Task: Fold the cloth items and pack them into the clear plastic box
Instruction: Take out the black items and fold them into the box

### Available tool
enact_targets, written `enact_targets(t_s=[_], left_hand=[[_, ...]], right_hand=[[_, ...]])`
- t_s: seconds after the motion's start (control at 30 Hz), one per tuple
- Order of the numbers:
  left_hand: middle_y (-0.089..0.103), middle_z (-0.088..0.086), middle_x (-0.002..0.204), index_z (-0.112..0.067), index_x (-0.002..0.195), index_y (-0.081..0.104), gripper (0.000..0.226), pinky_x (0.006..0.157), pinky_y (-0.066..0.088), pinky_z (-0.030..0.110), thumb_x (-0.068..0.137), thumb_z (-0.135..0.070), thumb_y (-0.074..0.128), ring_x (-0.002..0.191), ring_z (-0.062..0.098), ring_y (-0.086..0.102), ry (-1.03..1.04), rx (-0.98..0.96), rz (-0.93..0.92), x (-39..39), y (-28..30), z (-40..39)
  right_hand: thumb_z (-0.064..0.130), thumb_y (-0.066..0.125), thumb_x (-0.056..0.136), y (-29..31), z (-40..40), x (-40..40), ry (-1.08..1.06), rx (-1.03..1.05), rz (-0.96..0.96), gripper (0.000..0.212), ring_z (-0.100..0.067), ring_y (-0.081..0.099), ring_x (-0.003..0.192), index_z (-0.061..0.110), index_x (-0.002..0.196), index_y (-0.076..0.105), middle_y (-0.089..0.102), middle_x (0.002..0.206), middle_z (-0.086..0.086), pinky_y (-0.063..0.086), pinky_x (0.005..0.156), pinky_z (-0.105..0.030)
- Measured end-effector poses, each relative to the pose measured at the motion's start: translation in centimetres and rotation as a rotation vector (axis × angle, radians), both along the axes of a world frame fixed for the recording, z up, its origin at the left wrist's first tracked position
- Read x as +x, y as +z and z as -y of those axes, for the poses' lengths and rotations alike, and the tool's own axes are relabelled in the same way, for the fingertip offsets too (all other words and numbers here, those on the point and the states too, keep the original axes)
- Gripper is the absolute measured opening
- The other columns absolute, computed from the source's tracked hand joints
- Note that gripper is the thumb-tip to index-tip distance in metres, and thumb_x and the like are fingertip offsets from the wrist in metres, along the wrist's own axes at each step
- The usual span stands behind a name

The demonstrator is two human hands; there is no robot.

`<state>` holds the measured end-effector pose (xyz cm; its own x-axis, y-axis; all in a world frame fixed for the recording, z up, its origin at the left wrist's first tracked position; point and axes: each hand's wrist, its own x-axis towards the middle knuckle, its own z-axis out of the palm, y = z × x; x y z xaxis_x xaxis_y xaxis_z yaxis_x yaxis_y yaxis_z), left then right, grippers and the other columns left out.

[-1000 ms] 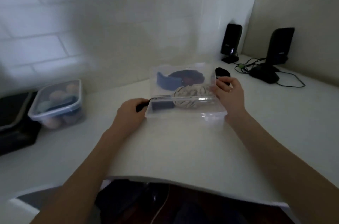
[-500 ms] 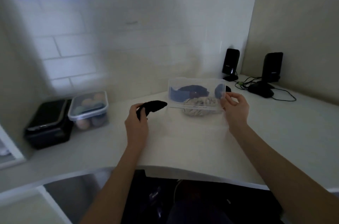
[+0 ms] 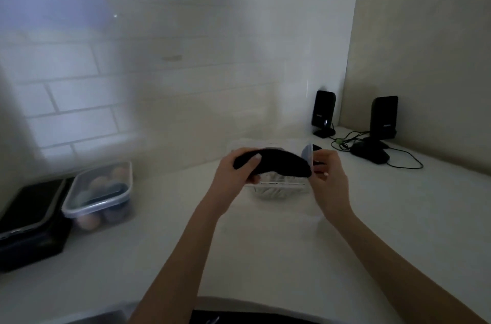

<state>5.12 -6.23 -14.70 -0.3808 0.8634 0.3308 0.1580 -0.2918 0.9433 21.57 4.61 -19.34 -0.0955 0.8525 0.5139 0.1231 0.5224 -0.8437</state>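
A clear plastic box (image 3: 276,187) stands on the white counter, its lid raised behind it. Inside lies a pale bundled cloth (image 3: 271,192), and a blue cloth (image 3: 305,155) shows near the lid's right edge. My left hand (image 3: 236,172) grips a folded black cloth (image 3: 276,163) and holds it level over the box. My right hand (image 3: 328,175) is at the box's right side, fingers pinched on the lid edge next to the cloth's right end.
A lidded clear container (image 3: 99,193) with round items sits at the left, beside a black case (image 3: 29,220). Two black speakers (image 3: 324,112) (image 3: 382,122) with cables (image 3: 403,161) stand at the back right corner. The counter's front edge (image 3: 265,305) curves near me.
My left hand has carried the black cloth from the counter left of the box up and right, over the open box. The view has tilted upward.
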Motion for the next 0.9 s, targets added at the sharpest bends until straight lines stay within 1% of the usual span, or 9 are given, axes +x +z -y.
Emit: enact_targets(t_s=[0.1, 0.17, 0.27, 0.33, 0.43, 0.57, 0.63, 0.8, 0.9], left_hand=[[0.063, 0.006, 0.089, -0.018, 0.087, 0.068, 0.011, 0.058, 0.057, 0.024, 0.091, -0.015, 0.058, 0.066, 0.016, 0.066, -0.004, -0.092, -0.019, -0.5, -0.6, -1.3], [0.061, 0.011, 0.096, -0.014, 0.088, 0.067, 0.012, 0.058, 0.059, 0.027, 0.092, -0.015, 0.056, 0.070, 0.021, 0.067, 0.018, -0.115, -0.012, -0.7, -1.1, -1.7], [0.064, 0.016, 0.095, -0.009, 0.091, 0.066, 0.015, 0.055, 0.059, 0.029, 0.094, -0.017, 0.053, 0.055, 0.022, 0.069, 0.064, -0.123, 0.003, -0.5, -1.4, -2.1], [0.066, 0.015, 0.088, -0.011, 0.087, 0.065, 0.019, 0.053, 0.059, 0.029, 0.095, -0.020, 0.051, 0.050, 0.022, 0.068, 0.092, -0.126, 0.059, -0.2, -1.3, -2.2], [0.068, 0.012, 0.084, -0.006, 0.091, 0.065, 0.028, 0.051, 0.058, 0.029, 0.095, -0.029, 0.049, 0.053, 0.025, 0.070, 0.136, -0.142, 0.169, -0.1, -1.2, -2.2], [0.071, 0.013, 0.088, -0.011, 0.087, 0.067, 0.031, 0.057, 0.059, 0.031, 0.093, -0.037, 0.051, 0.068, 0.023, 0.072, 0.095, -0.190, 0.144, -0.2, -1.0, -1.9], [0.071, 0.018, 0.093, 0.002, 0.093, 0.061, 0.035, 0.062, 0.060, 0.035, 0.087, -0.033, 0.061, 0.077, 0.024, 0.073, 0.028, -0.239, 0.065, -0.4, -1.0, -1.8], [0.072, 0.016, 0.088, 0.011, 0.100, 0.059, 0.037, 0.062, 0.060, 0.032, 0.082, -0.021, 0.069, 0.072, 0.019, 0.071, -0.010, -0.342, -0.056, -1.5, -1.1, -1.8], [0.073, 0.012, 0.100, -0.006, 0.111, 0.064, 0.030, 0.073, 0.060, 0.035, 0.086, -0.024, 0.064, 0.088, 0.021, 0.072, -0.143, -0.413, -0.106, -2.0, -0.8, -2.2]], right_hand=[[0.009, 0.069, 0.076, 0.6, 0.2, 0.5, 0.005, 0.370, 0.198, 0.041, -0.020, 0.049, 0.111, 0.012, 0.115, 0.054, 0.052, 0.123, -0.007, 0.044, 0.094, -0.027], [0.006, 0.061, 0.078, 1.6, 1.3, 0.6, 0.070, 0.403, 0.279, 0.032, -0.015, 0.048, 0.111, 0.014, 0.108, 0.060, 0.054, 0.120, -0.001, 0.036, 0.092, -0.020], [-0.009, 0.052, 0.081, 3.7, 3.0, 0.1, 0.432, 0.026, 0.166, 0.035, -0.002, 0.061, 0.084, 0.022, 0.094, 0.061, 0.063, 0.091, 0.005, 0.044, 0.074, -0.017], [-0.004, 0.057, 0.078, 4.7, 3.0, -0.4, 0.658, -0.251, 0.138, 0.038, -0.007, 0.064, 0.083, 0.023, 0.105, 0.060, 0.065, 0.090, 0.005, 0.053, 0.072, -0.025], [0.015, 0.068, 0.081, 5.2, 2.6, -1.1, 0.830, -0.407, 0.453, 0.039, -0.009, 0.065, 0.094, 0.027, 0.116, 0.057, 0.066, 0.104, 0.007, 0.057, 0.084, -0.035], [0.022, 0.062, 0.089, 4.9, 2.7, -2.8, 0.765, -0.561, 0.194, 0.028, -0.018, 0.068, 0.077, 0.014, 0.115, 0.059, 0.069, 0.098, -0.008, 0.057, 0.080, -0.040], [0.025, 0.061, 0.089, 4.7, 2.2, -3.2, 0.687, -0.542, 0.087, 0.020, -0.020, 0.067, 0.064, 0.012, 0.105, 0.062, 0.070, 0.089, -0.012, 0.057, 0.076, -0.042], [0.019, 0.066, 0.086, 4.3, 0.8, -4.1, 0.557, -0.405, 0.163, 0.011, -0.011, 0.062, 0.044, 0.014, 0.094, 0.062, 0.067, 0.066, -0.002, 0.052, 0.044, -0.024], [0.021, 0.063, 0.089, 4.5, 0.2, -4.9, 0.543, -0.231, 0.276, 0.020, -0.004, 0.060, 0.044, 0.010, 0.105, 0.059, 0.067, 0.069, 0.002, 0.048, 0.040, -0.018]])
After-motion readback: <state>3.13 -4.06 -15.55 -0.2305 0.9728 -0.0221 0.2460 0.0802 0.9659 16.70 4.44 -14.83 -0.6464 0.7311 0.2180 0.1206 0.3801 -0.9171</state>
